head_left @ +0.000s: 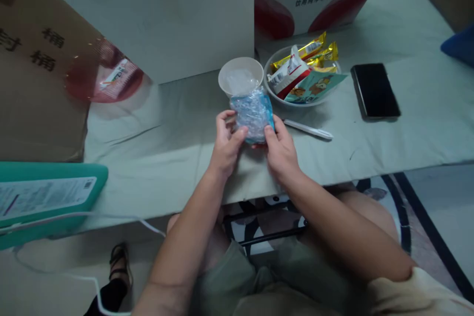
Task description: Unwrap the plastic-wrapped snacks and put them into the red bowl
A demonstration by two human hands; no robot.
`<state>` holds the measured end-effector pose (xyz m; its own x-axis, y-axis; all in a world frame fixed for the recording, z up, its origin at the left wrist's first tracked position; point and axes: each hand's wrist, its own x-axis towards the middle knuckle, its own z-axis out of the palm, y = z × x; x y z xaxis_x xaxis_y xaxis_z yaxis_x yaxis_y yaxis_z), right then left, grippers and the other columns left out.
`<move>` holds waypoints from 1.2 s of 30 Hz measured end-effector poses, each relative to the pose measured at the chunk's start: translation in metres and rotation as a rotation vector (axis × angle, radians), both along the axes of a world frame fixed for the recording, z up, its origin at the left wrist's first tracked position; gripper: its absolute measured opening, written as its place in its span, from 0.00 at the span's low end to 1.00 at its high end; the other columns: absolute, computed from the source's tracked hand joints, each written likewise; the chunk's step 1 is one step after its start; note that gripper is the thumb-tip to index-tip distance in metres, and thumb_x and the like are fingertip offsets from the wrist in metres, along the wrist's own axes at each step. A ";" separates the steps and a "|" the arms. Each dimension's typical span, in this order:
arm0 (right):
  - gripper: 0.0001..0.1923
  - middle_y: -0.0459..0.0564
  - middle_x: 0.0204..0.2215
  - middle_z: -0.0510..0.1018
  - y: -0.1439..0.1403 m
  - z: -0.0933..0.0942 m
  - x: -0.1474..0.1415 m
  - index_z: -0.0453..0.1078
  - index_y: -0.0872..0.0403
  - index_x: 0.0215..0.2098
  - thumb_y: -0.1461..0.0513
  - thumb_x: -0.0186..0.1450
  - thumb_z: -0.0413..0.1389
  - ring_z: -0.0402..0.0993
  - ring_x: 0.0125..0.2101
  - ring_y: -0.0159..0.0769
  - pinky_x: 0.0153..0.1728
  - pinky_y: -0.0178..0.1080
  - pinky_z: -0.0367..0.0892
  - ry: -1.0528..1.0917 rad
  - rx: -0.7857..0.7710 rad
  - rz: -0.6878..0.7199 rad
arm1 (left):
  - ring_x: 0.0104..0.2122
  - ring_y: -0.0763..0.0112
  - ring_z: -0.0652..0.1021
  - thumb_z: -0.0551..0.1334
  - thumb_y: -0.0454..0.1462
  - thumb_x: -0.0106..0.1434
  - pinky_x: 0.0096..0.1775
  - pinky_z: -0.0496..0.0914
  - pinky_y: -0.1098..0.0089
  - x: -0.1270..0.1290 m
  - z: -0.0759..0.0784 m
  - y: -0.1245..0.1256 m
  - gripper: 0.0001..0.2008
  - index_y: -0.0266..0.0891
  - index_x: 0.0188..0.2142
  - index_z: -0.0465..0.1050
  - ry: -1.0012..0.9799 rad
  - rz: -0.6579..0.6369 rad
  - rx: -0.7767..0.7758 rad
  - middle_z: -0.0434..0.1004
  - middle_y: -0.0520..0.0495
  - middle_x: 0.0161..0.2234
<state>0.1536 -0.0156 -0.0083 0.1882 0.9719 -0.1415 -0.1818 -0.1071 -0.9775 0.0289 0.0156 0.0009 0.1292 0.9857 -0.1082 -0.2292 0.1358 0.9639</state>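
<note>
Both my hands hold a blue packet wrapped in crinkled clear plastic (pixel 252 116), just above the near part of the table. My left hand (pixel 226 145) is closed on its left side, with the thumb across the front. On the right edge, my right hand (pixel 280 147) grips it between thumb and fingers. Right behind the packet stands a pale round cup (pixel 241 73) with crumpled clear plastic inside. A white pen-like tool (pixel 309 130) lies beside my right hand, its left end partly hidden. What the packet contains cannot be made out.
A clear bowl of wrapped snacks (pixel 303 101) stands behind the tool, with a black phone (pixel 375 91) to its right. White-and-red (pixel 314 7) and brown (pixel 40 103) cartons line the back and left. A red dish (pixel 116 91) and green case (pixel 99 177) sit left; a white cable (pixel 111 216) hangs there.
</note>
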 end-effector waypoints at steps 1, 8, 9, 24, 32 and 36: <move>0.24 0.54 0.52 0.78 0.000 -0.001 -0.001 0.64 0.46 0.60 0.47 0.71 0.48 0.78 0.46 0.43 0.43 0.45 0.79 0.065 -0.036 0.006 | 0.43 0.65 0.80 0.75 0.53 0.50 0.38 0.75 0.70 0.002 -0.001 0.000 0.35 0.50 0.51 0.62 -0.033 0.025 -0.030 0.76 0.46 0.48; 0.19 0.55 0.47 0.79 -0.001 0.006 0.024 0.72 0.50 0.52 0.52 0.69 0.48 0.76 0.49 0.45 0.51 0.49 0.72 -0.396 0.154 0.048 | 0.40 0.64 0.81 0.76 0.42 0.46 0.38 0.76 0.68 -0.009 -0.001 0.008 0.26 0.41 0.43 0.70 -0.092 0.008 -0.175 0.81 0.45 0.42; 0.17 0.56 0.47 0.80 -0.002 0.008 0.033 0.73 0.51 0.50 0.54 0.69 0.50 0.75 0.49 0.47 0.52 0.50 0.71 -0.571 0.213 0.016 | 0.40 0.64 0.81 0.76 0.40 0.46 0.38 0.76 0.68 -0.013 -0.001 0.010 0.26 0.41 0.43 0.70 -0.090 0.048 -0.179 0.81 0.46 0.41; 0.14 0.57 0.37 0.81 -0.007 -0.003 0.096 0.75 0.51 0.47 0.56 0.69 0.50 0.75 0.38 0.49 0.39 0.48 0.67 -1.197 0.191 0.144 | 0.32 0.68 0.80 0.77 0.39 0.43 0.32 0.73 0.71 -0.053 0.008 0.015 0.27 0.41 0.44 0.77 0.140 -0.021 -0.088 0.81 0.47 0.35; 0.14 0.49 0.32 0.81 -0.014 0.005 0.074 0.71 0.50 0.48 0.54 0.71 0.49 0.76 0.31 0.40 0.33 0.41 0.66 -0.925 0.248 0.253 | 0.45 0.59 0.80 0.73 0.43 0.50 0.46 0.74 0.62 -0.058 0.004 0.013 0.30 0.42 0.52 0.71 0.278 -0.071 -0.066 0.80 0.39 0.48; 0.12 0.47 0.29 0.79 -0.017 0.005 0.068 0.68 0.49 0.48 0.55 0.71 0.48 0.76 0.29 0.39 0.33 0.41 0.66 -0.847 0.224 0.268 | 0.42 0.63 0.77 0.72 0.42 0.49 0.43 0.71 0.65 -0.063 0.002 0.014 0.24 0.40 0.44 0.73 0.601 0.127 0.079 0.77 0.42 0.45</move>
<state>0.2220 -0.0325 -0.0032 -0.0932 0.9860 0.1384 0.6092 0.1664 -0.7754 -0.0339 0.0294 0.0031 -0.0505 0.9974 -0.0519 0.3471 0.0662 0.9355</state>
